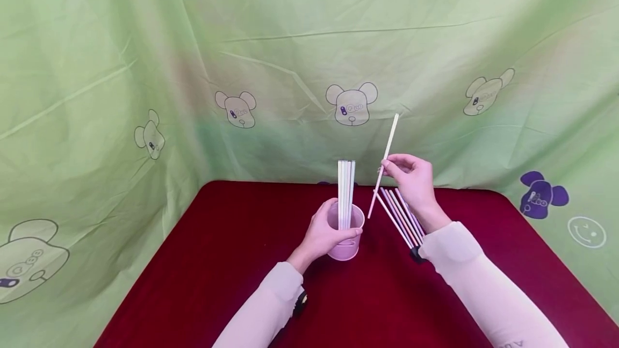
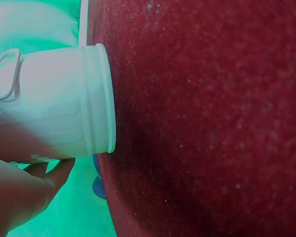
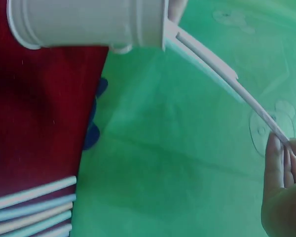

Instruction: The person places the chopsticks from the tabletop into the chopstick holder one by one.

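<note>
My left hand [image 1: 320,234] grips a small pink pail [image 1: 344,252] around its side, thumb across the near face. Several pale straws [image 1: 345,192] stand upright in the pail, rising well above its rim. To the pail's right, raised over the table, my right hand [image 1: 415,180] pinches one straw [image 1: 390,138] between thumb and fingertips. That straw leans, its lower end beside the pail's rim. In the right wrist view the held straw [image 3: 259,107] overlaps the straws [image 3: 207,52] sticking out of the pail. The left wrist view shows the pail's base [image 2: 99,98] and a wire handle [image 2: 12,74].
Several coloured straws [image 1: 402,214] lie side by side on the dark red table [image 1: 242,262], partly under my right forearm. A green curtain [image 1: 290,58] with printed bear heads hangs behind and at both sides of the table.
</note>
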Demonstrator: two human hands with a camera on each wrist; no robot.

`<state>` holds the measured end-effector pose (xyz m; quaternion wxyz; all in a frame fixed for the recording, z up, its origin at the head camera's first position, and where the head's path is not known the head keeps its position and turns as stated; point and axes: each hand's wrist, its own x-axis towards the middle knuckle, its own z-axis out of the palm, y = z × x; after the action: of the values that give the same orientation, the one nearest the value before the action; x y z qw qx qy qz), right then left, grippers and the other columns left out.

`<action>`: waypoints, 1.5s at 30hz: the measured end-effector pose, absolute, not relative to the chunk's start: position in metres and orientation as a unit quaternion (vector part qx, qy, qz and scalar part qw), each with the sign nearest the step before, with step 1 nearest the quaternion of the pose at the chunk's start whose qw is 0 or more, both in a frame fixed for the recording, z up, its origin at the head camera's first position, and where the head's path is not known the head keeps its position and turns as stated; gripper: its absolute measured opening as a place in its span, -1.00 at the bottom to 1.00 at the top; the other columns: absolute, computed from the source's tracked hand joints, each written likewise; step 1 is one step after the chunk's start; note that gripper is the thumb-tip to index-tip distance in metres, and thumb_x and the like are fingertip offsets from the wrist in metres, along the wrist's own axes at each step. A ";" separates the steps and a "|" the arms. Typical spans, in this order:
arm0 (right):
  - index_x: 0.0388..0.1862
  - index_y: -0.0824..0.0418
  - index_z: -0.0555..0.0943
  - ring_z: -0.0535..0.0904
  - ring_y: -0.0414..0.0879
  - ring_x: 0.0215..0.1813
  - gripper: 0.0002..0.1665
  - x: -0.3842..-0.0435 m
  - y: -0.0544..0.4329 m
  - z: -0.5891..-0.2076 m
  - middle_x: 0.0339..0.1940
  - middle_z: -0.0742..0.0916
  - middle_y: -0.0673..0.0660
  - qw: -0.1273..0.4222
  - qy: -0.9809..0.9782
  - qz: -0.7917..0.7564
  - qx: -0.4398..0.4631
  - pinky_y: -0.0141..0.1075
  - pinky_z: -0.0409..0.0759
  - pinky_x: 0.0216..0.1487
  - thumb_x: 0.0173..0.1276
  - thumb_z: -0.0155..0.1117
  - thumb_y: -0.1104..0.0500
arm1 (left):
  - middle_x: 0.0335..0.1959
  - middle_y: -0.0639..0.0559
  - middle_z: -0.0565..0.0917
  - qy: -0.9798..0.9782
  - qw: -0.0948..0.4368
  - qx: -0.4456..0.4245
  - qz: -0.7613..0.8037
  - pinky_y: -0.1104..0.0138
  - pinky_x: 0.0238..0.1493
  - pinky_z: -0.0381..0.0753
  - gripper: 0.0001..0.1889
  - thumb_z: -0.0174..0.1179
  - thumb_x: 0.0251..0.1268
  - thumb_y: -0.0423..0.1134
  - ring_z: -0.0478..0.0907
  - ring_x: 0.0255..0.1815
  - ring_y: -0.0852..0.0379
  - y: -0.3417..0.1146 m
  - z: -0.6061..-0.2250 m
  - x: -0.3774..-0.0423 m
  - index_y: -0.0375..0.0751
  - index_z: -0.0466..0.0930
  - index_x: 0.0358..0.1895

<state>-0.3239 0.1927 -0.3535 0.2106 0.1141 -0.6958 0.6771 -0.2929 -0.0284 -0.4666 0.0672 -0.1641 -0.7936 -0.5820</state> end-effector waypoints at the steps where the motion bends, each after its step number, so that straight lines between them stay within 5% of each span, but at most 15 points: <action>1: -0.03 0.60 0.63 0.77 -0.21 -0.37 -0.67 -0.324 0.189 -0.355 -0.42 0.81 -0.01 0.215 -0.700 0.671 0.112 -0.38 0.72 -0.17 0.38 0.40 0.33 | 0.23 0.12 0.56 -0.792 0.066 -0.165 -0.583 0.11 0.27 0.50 -0.10 0.63 -0.10 0.07 0.51 0.21 0.14 -0.028 -0.467 -0.293 0.04 0.40 0.40; 11: -0.09 0.52 0.68 0.72 -0.32 -0.35 -0.76 -0.325 0.176 -0.388 -0.26 0.78 0.39 0.200 -0.758 0.604 0.144 -0.47 0.67 -0.22 0.34 0.42 0.36 | 0.21 0.14 0.56 -0.791 0.062 -0.169 -0.584 0.13 0.22 0.53 -0.10 0.62 -0.09 0.06 0.53 0.16 0.15 -0.026 -0.466 -0.291 0.03 0.40 0.39; 23: -0.13 0.42 0.73 0.73 -0.25 -0.27 -0.77 -0.322 0.173 -0.411 -0.26 0.81 0.29 0.142 -0.809 0.548 0.159 -0.47 0.62 -0.18 0.30 0.48 0.29 | 0.23 0.15 0.55 -0.794 0.064 -0.174 -0.579 0.15 0.24 0.52 -0.12 0.62 -0.08 0.05 0.53 0.18 0.16 -0.027 -0.464 -0.290 0.05 0.41 0.39; 45: -0.17 0.37 0.76 0.73 -0.02 -0.15 -0.82 -0.323 0.169 -0.424 -0.23 0.82 0.21 0.114 -0.852 0.463 0.217 -0.36 0.63 -0.12 0.26 0.49 0.32 | 0.23 0.18 0.56 -0.793 0.070 -0.172 -0.581 0.13 0.24 0.51 -0.13 0.63 -0.08 0.06 0.54 0.18 0.18 -0.028 -0.468 -0.293 0.11 0.41 0.38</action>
<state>-0.3233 0.1690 -0.4241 0.1144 0.2168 -0.8519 0.4629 -0.2933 -0.0285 -0.4676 0.0701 -0.1720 -0.7926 -0.5808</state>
